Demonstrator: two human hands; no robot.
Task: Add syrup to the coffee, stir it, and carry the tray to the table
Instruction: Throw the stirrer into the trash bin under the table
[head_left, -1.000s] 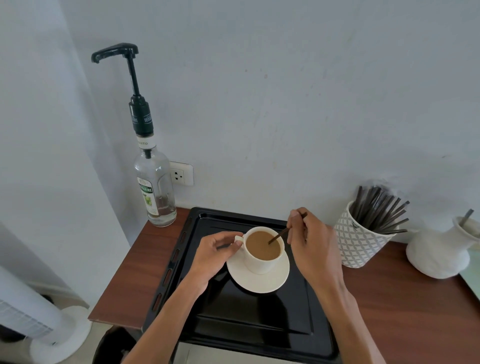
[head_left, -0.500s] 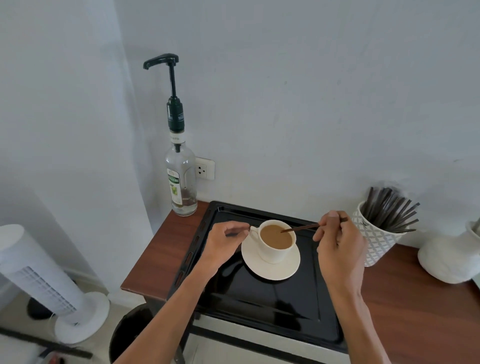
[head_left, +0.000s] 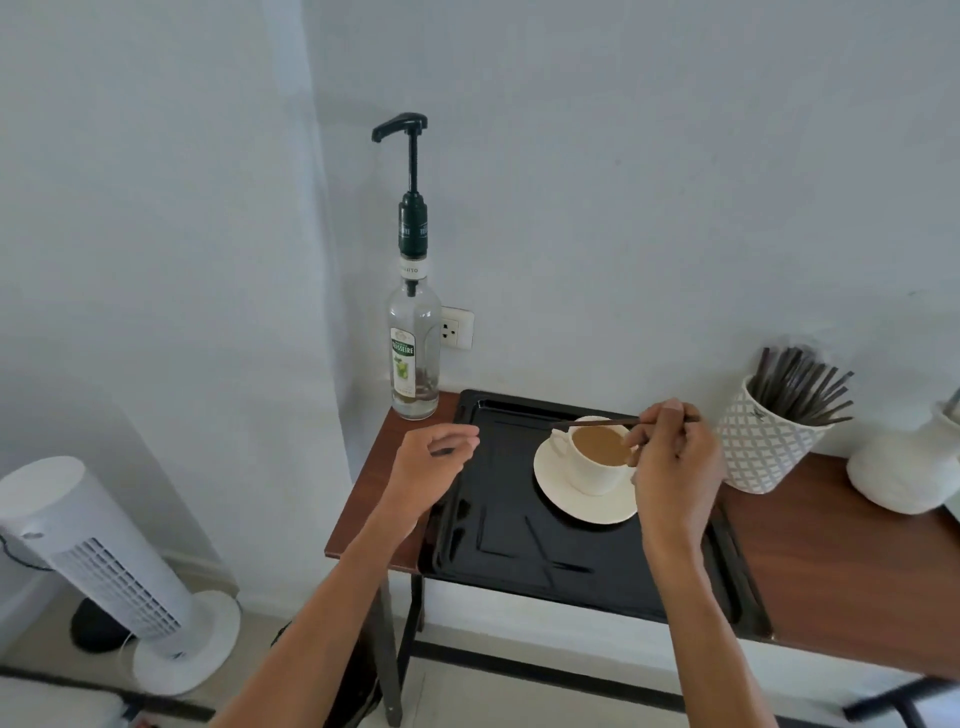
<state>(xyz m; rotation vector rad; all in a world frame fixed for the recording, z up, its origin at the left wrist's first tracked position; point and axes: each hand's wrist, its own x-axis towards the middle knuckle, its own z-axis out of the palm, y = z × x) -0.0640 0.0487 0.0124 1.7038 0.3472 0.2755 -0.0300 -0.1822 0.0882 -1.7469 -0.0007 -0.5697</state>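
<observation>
A white cup (head_left: 597, 475) of light brown coffee (head_left: 601, 447) stands on a white saucer (head_left: 574, 506) on the black tray (head_left: 498, 545). My right hand (head_left: 675, 462) pinches a dark stir stick (head_left: 592, 423), held level above the cup's far rim and out of the coffee. My left hand (head_left: 434, 467) hovers over the tray's left edge, apart from the cup, fingers loosely curled around nothing. The clear syrup bottle (head_left: 414, 358) with its black pump stands at the table's back left corner.
A patterned white pot (head_left: 763, 452) of several dark stir sticks stands right of the tray, with a white vase (head_left: 904, 473) beyond it. The brown table (head_left: 841, 566) meets the wall; a white tower fan (head_left: 104, 561) stands on the floor at left.
My right hand lifted the stir stick out of the coffee and holds it level over the cup. My left hand let go of the cup handle and drew left. The view swung left.
</observation>
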